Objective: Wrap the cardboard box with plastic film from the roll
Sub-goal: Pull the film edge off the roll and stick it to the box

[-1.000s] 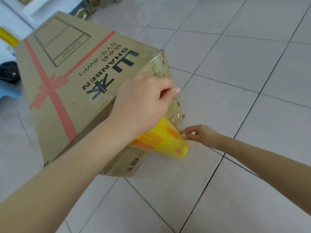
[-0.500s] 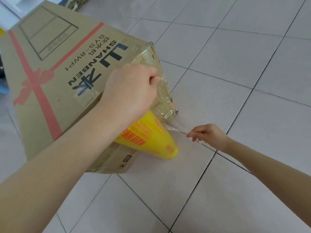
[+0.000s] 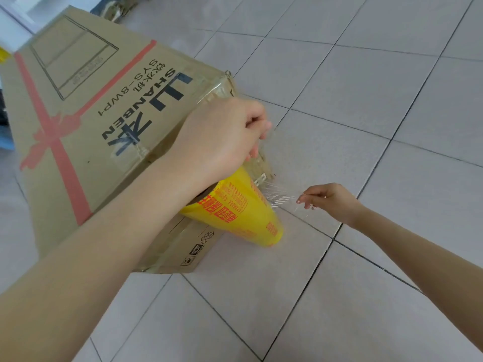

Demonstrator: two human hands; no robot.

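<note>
A large brown cardboard box (image 3: 86, 121) with a red ribbon print and black lettering stands on the tiled floor. Clear film clings around its near corner. A yellow roll of plastic film (image 3: 243, 212) with red print leans upright against that corner. My left hand (image 3: 222, 142) sits on top of the roll and grips its upper end. My right hand (image 3: 329, 202) is low beside the roll and pinches the loose end of the film (image 3: 278, 195), which stretches as a thin clear strand from the roll to my fingers.
Pale grey floor tiles (image 3: 366, 100) with dark grout spread to the right and front. Behind the box at the top left lie white furniture, a yellow object (image 3: 3, 54) and some dark clutter (image 3: 115, 9).
My right hand has drawn away from the roll to the right, pulling a strand of film out. My left hand stays on top of the roll.
</note>
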